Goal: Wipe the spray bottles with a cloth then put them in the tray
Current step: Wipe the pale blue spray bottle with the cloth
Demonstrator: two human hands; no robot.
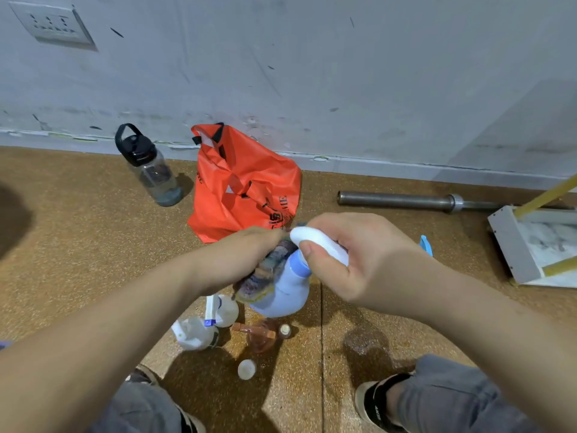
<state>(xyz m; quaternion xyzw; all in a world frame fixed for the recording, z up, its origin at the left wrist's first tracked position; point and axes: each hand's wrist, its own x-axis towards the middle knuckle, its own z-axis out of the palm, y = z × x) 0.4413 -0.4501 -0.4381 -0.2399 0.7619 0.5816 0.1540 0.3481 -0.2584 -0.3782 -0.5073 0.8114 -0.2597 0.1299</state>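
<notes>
Wiping is under way on one bottle, and nothing looks finished yet. The right grip [352, 260] is closed round the white spray head of the blue bottle [282, 290], holding it up above the floor [78, 245]. The left grip [240, 254] clutches the cloth [265, 271] and presses it against that bottle's shoulder. Below them a white bottle [227, 309], a second white bottle [193, 334] and an amber bottle [260, 337] sit close together on the floor, apparently waiting their turn. The tray [512, 245] lies well apart to the right, partly cut off by the frame edge. No bottle shows in the part that is visible. I judge the task near its start: this bottle needs finishing and placing, then the others follow.
</notes>
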